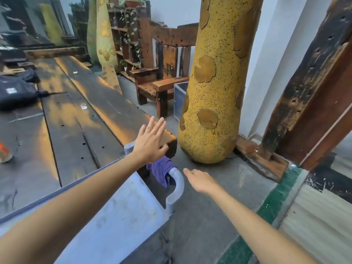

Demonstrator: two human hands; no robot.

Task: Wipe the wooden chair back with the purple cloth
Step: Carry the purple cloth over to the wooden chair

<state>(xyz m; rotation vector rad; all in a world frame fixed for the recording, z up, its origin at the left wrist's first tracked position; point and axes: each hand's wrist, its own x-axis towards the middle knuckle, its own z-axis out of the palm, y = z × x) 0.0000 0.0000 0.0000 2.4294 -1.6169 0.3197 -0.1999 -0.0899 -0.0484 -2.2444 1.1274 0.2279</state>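
A purple cloth (161,171) hangs over the curved grey handle (176,187) of a grey cart near the centre. My left hand (150,141) is raised just above the cloth, flat, fingers spread, holding nothing. To the right of the cloth and a short way off, my right hand (200,181) points toward it with fingers loosely extended, empty. The wooden chair (158,80) stands farther back by the wall; its dark plank back (171,36) is in plain view, and a yellow column partly hides its right side.
A long dark wooden table (76,115) runs along the left with a black bag (17,92) on it. A large yellow speckled column (215,92) stands between me and the chair. A dark wooden beam (304,92) leans at right. Grey cart top (114,216) is below my arms.
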